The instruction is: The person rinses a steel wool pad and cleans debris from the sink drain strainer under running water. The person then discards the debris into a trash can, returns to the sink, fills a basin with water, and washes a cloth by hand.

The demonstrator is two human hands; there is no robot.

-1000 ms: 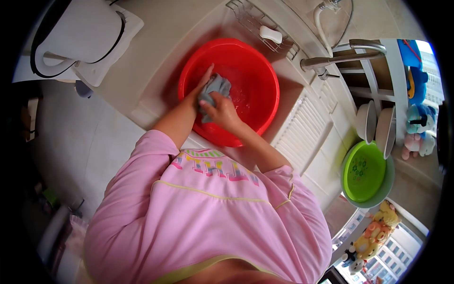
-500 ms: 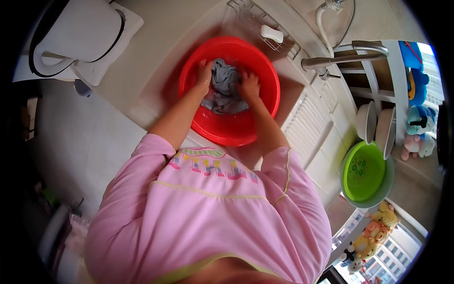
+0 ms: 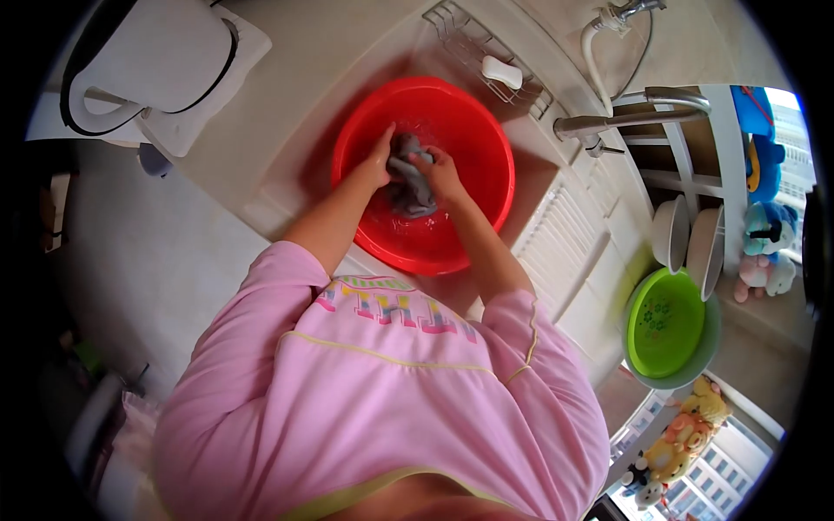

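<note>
A wet grey cloth (image 3: 411, 187) lies bunched up inside a red plastic basin (image 3: 482, 139). My left hand (image 3: 379, 161) is pressed against the cloth's left side, its fingers pointing away from me and partly wrapped around it. From the right, my right hand (image 3: 441, 174) grips the same bundle with bent fingers. The two hands squeeze the cloth between them near the basin's middle. Some water glints on the basin floor around it.
The basin stands in a pale sink with a ribbed washboard (image 3: 563, 227) on the right. A wire rack (image 3: 465, 39) holds a white soap bar (image 3: 502, 73). A metal faucet (image 3: 599, 124) juts in at the right. Green basin (image 3: 667, 321) and white kettle-like appliance (image 3: 174, 52) flank the sink.
The cloth has gone from loosely spread to a tighter bundle. My right hand has moved left and closed on it, bringing both hands nearer together. The view has shifted slightly.
</note>
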